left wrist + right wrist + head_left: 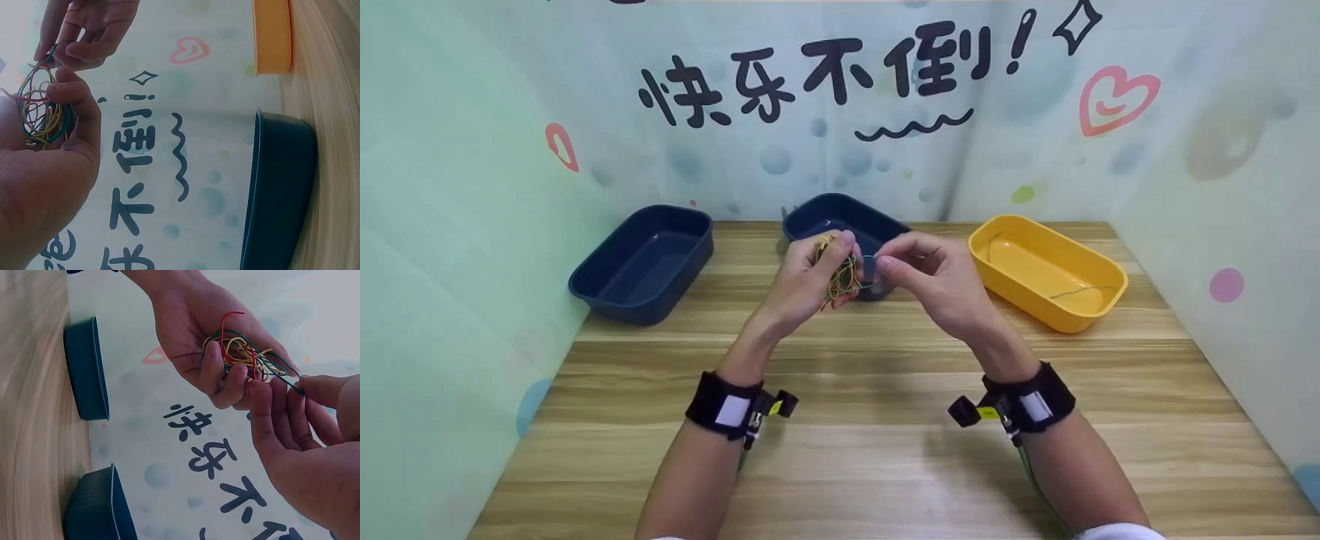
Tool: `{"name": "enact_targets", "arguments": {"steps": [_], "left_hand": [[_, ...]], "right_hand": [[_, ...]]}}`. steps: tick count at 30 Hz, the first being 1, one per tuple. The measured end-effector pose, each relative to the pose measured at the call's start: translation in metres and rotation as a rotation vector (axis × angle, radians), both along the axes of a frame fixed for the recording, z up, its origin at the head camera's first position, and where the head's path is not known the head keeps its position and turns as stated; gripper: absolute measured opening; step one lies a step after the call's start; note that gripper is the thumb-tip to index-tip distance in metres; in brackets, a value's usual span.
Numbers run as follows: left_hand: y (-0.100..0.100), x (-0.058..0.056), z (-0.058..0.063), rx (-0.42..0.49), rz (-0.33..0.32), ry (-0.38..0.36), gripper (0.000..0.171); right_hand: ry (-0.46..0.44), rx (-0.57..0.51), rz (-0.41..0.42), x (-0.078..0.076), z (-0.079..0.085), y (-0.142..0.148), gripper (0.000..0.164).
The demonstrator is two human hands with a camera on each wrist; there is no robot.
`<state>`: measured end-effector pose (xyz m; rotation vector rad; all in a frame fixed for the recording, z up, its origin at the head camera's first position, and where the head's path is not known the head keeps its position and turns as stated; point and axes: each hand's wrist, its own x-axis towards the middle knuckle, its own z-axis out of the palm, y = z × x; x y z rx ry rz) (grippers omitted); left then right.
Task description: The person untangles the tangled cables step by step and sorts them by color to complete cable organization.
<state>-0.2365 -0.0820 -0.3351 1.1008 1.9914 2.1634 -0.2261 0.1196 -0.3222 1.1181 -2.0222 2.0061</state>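
Observation:
My left hand (802, 281) holds a tangled bundle of thin wires (239, 354) in its palm, with the thumb laid over it. The wires are red, yellow and green, and one red end (232, 313) sticks up from the tangle in the right wrist view. To the right, my right hand (941, 281) pinches a loop of green wire (286, 378) between thumb and forefinger. That loop stretches across the short gap between the hands. Both hands are raised in front of the middle dark blue bin (281, 185).
Another dark blue bin (622, 309) stands at the left of the wooden table (855, 450). At the right is a yellow bin (1016, 296) with thin wire pieces (1081, 290) in it. A printed cloth backdrop (780, 165) encloses the table's back and sides.

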Motion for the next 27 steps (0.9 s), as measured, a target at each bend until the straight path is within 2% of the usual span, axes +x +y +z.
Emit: {"name": "enact_targets", "arguments": {"steps": [3, 7, 12, 18, 23, 27], "left_hand": [[-0.001, -0.001, 0.000, 0.024, 0.001, -0.004, 0.037], [-0.002, -0.003, 0.000, 0.084, 0.033, -0.023, 0.039], [-0.005, -0.005, 0.001, 0.168, 0.098, -0.044, 0.039], [-0.008, -0.006, 0.002, 0.239, 0.181, -0.055, 0.039], [-0.008, -0.008, 0.001, 0.248, 0.248, -0.053, 0.039], [-0.007, -0.009, 0.000, 0.235, 0.280, -0.053, 0.039]], "right_hand": [[-0.047, -0.051, 0.000, -0.008, -0.008, 0.002, 0.013], [-0.153, -0.188, 0.039, -0.019, -0.017, 0.006, 0.019], [-0.278, -0.340, 0.102, -0.022, -0.018, 0.010, 0.022], [-0.418, -0.405, 0.126, -0.024, -0.018, 0.015, 0.016], [-0.571, -0.460, 0.148, -0.027, -0.020, 0.018, 0.014], [-0.721, -0.581, 0.207, -0.030, -0.022, 0.018, 0.012]]}}
